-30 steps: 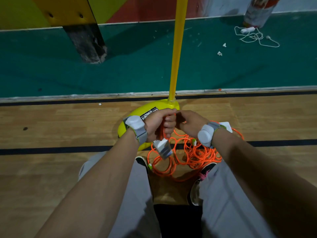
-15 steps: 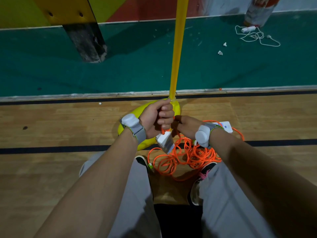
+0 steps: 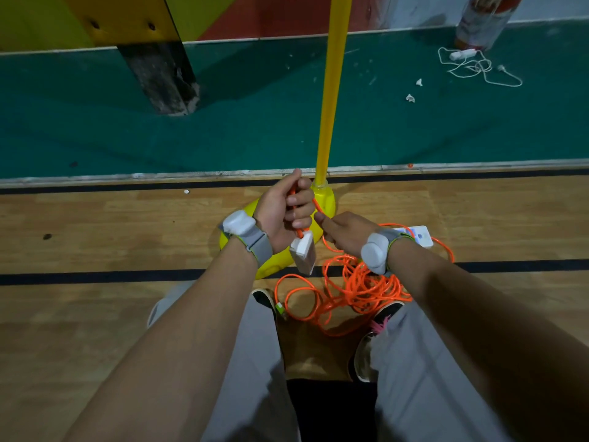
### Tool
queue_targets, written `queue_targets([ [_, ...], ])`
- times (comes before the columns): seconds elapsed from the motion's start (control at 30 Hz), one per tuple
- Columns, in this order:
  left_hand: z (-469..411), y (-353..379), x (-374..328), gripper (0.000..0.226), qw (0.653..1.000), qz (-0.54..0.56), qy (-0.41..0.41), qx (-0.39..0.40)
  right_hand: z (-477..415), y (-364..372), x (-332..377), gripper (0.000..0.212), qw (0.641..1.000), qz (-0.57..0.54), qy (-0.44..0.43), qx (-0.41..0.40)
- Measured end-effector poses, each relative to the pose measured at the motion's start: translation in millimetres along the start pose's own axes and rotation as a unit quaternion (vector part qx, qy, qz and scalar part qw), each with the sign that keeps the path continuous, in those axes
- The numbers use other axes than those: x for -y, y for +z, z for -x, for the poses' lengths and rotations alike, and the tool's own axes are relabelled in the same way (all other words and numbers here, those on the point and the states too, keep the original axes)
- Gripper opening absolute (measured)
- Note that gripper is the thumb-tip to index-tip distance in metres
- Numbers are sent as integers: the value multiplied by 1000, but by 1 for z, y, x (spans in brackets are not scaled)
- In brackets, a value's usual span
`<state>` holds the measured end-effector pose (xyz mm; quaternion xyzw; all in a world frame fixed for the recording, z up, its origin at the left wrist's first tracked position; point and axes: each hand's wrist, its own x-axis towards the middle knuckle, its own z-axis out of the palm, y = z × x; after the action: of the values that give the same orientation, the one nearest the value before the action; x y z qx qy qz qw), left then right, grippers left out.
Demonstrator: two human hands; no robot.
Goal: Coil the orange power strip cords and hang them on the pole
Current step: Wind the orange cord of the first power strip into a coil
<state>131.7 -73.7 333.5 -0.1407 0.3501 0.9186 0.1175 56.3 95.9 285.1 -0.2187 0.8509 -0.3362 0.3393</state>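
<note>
On the wooden floor stands a yellow pole. Near its base lies a loose tangle of orange cord. The left hand curls round a strand of it, a white power strip dangling beneath; the right hand pinches that strand just beside it.

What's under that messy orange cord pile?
Wooden floor and a black line show through loops of the orange cord pile. The right hand and wrist cover its upper part, hiding that.
</note>
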Motion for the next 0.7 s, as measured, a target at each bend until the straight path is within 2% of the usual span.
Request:
queue_targets([
  [0.1,-1,-2,-1,41,1000,9,13,-6,3,0,-1,65,999,-30,16,27],
  [0.17,-2,-3,-1,40,1000,14,16,-2,2,0,-6,62,998,31,8,46],
  [0.23,-2,-4,-1,39,1000,16,14,5,2,0,-9,49,995,81,3,59],
  [0.37,-3,-6,1,38,1000,19,13,9,2,0,-10,36,994,85,5,72],
  [0.7,-3,-10,-6,42,994,74,74,-18,0,0,-8,40,991,117,-24,62],
])
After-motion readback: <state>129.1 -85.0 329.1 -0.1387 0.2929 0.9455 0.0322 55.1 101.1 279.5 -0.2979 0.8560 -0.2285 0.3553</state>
